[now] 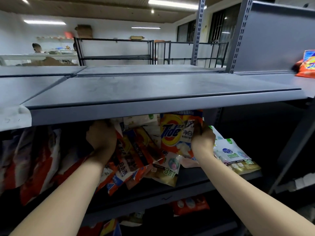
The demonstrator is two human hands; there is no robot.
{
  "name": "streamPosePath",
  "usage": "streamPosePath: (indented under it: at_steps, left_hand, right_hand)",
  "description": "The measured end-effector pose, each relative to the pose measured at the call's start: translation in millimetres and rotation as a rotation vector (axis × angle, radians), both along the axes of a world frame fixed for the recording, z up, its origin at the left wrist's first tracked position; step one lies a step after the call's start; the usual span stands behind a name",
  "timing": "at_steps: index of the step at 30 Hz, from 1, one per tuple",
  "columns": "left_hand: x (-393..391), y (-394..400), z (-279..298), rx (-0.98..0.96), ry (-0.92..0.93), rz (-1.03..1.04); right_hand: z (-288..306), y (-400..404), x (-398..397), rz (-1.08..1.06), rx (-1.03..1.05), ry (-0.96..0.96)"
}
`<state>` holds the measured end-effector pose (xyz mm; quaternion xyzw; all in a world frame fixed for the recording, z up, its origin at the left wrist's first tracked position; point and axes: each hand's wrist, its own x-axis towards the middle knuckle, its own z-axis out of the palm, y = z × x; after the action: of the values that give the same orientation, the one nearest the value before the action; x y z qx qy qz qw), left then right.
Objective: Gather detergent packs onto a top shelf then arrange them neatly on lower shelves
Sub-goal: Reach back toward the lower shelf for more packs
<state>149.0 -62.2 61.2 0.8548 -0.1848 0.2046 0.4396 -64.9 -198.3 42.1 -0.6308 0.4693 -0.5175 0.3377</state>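
Below the matte grey top shelf (153, 89), our left hand (100, 137) and right hand (202, 142) clutch glossy, crinkled detergent packs (177, 133)

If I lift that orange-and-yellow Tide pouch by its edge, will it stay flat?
Probably not: the orange-and-yellow Tide pouch is soft film, already creased where the right hand grips it. Expect sagging. Its glossy surface may slip.

A jumbled heap of detergent packs (136, 150) lies on the second shelf (196, 176), just under the grey top shelf (153, 89): orange-and-yellow Tide bags tilted against one another, an upright Tide pack (177, 133) at the heap's right, white-and-gold pouches (235, 155) lying flat beside it. One orange pack (306, 65) sits on the top shelf's far right
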Motion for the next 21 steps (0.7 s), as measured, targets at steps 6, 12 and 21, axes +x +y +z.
streamPosePath:
  at_steps: [6,12,21]
  left_hand:
    - [-59.8,8.6,1.2,0.079,-0.186,-0.19]
    - [-123.9,5.0,-7.8,-0.08,-0.077,-0.359]
    - [-193.1,-18.5,-29.6,-0.133,-0.053,-0.499]
  right_hand:
    - [0.2,2.9,-43.6,-0.149,-0.052,0.008]
    - [2.4,11.3,-100.4,-0.24,-0.17,0.018]
    - [3.6,1.3,-205.3,-0.383,-0.317,0.031]
